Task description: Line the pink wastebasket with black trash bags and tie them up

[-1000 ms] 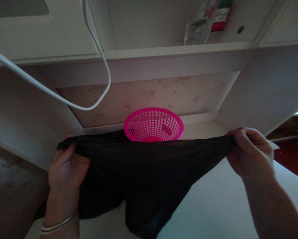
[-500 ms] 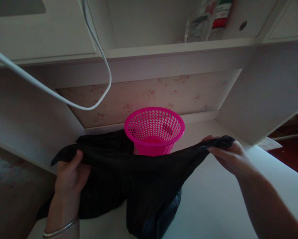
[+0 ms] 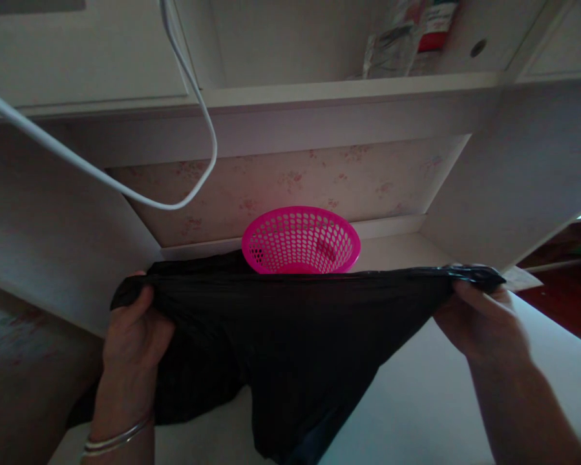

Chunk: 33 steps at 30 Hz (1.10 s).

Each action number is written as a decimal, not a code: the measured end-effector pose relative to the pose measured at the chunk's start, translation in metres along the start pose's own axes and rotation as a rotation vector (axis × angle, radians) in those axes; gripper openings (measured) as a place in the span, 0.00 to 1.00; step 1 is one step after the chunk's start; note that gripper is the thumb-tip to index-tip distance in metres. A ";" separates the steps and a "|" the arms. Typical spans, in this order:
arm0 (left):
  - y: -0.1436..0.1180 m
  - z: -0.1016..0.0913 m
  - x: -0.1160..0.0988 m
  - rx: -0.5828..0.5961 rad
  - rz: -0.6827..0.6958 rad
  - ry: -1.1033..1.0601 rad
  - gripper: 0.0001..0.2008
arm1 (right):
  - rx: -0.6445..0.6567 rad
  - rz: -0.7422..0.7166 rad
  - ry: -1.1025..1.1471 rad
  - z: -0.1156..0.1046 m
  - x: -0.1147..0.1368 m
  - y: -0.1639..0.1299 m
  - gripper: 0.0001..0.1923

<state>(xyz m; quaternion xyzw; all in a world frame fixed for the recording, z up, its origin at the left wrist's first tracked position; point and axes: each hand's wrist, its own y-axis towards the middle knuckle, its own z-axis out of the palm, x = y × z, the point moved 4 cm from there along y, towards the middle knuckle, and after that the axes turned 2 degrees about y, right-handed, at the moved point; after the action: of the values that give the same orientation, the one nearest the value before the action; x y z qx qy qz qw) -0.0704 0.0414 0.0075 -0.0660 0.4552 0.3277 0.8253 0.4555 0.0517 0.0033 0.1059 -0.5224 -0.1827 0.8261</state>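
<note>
A black plastic bag (image 3: pixel 300 336) is stretched taut between my two hands, its upper edge almost level. My left hand (image 3: pixel 137 332) pinches one end of that edge, thumb on the near side. The other end is gripped by my right hand (image 3: pixel 486 316), with a bunched bit of plastic above the thumb. Behind the bag stands a pink perforated plastic basket (image 3: pixel 302 242); the bag hides its lower part. More black plastic lies to the left of the basket and hangs below my left hand.
A white cable (image 3: pixel 174 205) loops down at the upper left. Above, a shelf (image 3: pixel 290 95) holds a clear plastic packet (image 3: pixel 391 55) and a red-labelled container (image 3: pixel 434 32). White side panels flank the white tabletop (image 3: pixel 426 413). Paper (image 3: pixel 523 279) lies at the right edge.
My right hand has moved outward to the right, pulling the bag's edge from sagging to taut. The bag now covers the basket's lower part. My left hand has hardly moved.
</note>
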 end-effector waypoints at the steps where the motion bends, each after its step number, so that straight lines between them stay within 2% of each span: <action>1: 0.000 0.001 0.001 0.003 -0.005 -0.005 0.11 | -0.019 -0.001 0.028 0.001 0.000 -0.001 0.11; 5: -0.002 0.003 0.002 0.025 -0.024 -0.017 0.15 | -0.068 -0.018 0.089 0.001 -0.002 -0.001 0.08; 7: -0.007 0.000 0.001 0.030 -0.009 -0.032 0.22 | -0.056 -0.042 0.086 -0.002 -0.007 -0.003 0.11; 9: -0.017 -0.002 0.002 0.102 -0.002 -0.043 0.31 | 0.035 -0.038 0.064 -0.003 -0.018 -0.006 0.30; 11: -0.027 0.001 0.010 0.280 -0.062 -0.027 0.44 | 0.216 0.023 0.030 0.002 -0.033 -0.012 0.54; 12: -0.033 0.004 0.016 0.392 -0.109 -0.002 0.48 | 0.319 0.069 0.004 0.006 -0.041 -0.014 0.61; 14: -0.040 0.012 0.027 0.604 -0.158 0.061 0.48 | 0.498 0.148 -0.056 0.015 -0.052 -0.019 0.65; 16: -0.042 0.023 0.034 0.747 -0.124 0.089 0.41 | 0.608 0.183 -0.099 0.027 -0.054 -0.019 0.64; 18: -0.044 0.035 0.036 0.796 -0.091 0.059 0.30 | 0.654 0.179 -0.085 0.040 -0.050 -0.016 0.57; 21: -0.051 0.053 0.038 0.706 -0.176 -0.028 0.10 | 0.647 0.176 -0.064 0.058 -0.046 -0.015 0.33; 23: -0.063 0.060 0.039 0.615 -0.275 -0.088 0.09 | 0.616 0.194 -0.068 0.068 -0.046 -0.020 0.18; 24: -0.070 0.063 0.039 0.585 -0.328 -0.126 0.09 | 0.599 0.221 -0.052 0.072 -0.047 -0.025 0.15; 26: -0.086 0.069 0.040 0.582 -0.430 -0.201 0.09 | 0.573 0.335 0.031 0.079 -0.051 -0.038 0.14; 30: -0.113 0.083 0.048 0.663 -0.599 -0.263 0.12 | 0.491 0.623 0.162 0.091 -0.059 -0.063 0.16; 33: -0.129 0.093 0.061 0.657 -0.745 -0.242 0.14 | 0.497 0.665 0.114 0.103 -0.064 -0.071 0.19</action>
<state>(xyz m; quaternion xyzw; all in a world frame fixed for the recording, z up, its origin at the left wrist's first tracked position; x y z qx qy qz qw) 0.0956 0.0084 -0.0120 0.0776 0.3808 -0.1441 0.9100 0.3246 0.0154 -0.0307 0.1379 -0.5099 0.2316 0.8169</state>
